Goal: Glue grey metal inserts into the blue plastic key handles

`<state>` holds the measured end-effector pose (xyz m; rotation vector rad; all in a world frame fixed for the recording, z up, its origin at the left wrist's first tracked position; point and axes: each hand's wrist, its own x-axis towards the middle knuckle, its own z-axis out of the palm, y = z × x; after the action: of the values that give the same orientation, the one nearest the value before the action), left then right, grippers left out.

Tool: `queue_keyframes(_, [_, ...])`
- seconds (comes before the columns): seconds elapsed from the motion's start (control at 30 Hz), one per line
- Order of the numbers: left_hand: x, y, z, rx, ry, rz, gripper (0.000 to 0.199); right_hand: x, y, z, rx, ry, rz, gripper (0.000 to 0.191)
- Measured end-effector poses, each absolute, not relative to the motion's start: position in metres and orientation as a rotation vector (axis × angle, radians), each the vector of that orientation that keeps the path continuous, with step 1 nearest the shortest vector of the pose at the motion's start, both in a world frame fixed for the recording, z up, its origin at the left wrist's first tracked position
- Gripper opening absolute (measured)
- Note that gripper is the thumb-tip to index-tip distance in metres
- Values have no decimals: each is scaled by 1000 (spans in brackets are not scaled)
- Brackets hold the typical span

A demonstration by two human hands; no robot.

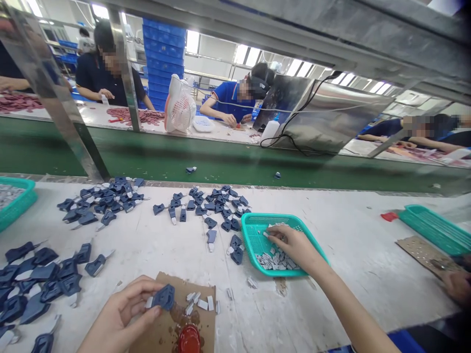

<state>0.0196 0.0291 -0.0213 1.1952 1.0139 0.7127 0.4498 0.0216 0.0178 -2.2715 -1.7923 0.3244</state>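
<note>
Over the far-left corner of the cardboard (pixel 206 326), my left hand (pixel 127 311) pinches a dark blue piece (pixel 164 297) between thumb and fingers, its long axis running roughly crosswise, pale end toward my palm. My right hand (pixel 292 245), the nearer to the pale pieces (pixel 277 261), reaches over the right rim of the green basket (pixel 248 247). Its thumb and fingertips nearly meet at a small pale piece; I cannot tell whether they grip it. The main heap lies from those fingertips toward the basket's near edge.

Matt plastic part (pixel 164 297), plastic basket (pixel 277 218), cardboard (pixel 207 324)
</note>
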Motion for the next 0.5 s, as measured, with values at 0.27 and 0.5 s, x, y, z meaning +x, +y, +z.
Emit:
queue_keyframes(0.27, [25, 31, -19, 1232, 1011, 756, 25, 447, 31, 9, -2219, -1835, 238, 25])
queue_keyframes(0.5, [29, 23, 2, 949, 1091, 735, 33, 439, 30, 18, -2177, -1779, 201, 30])
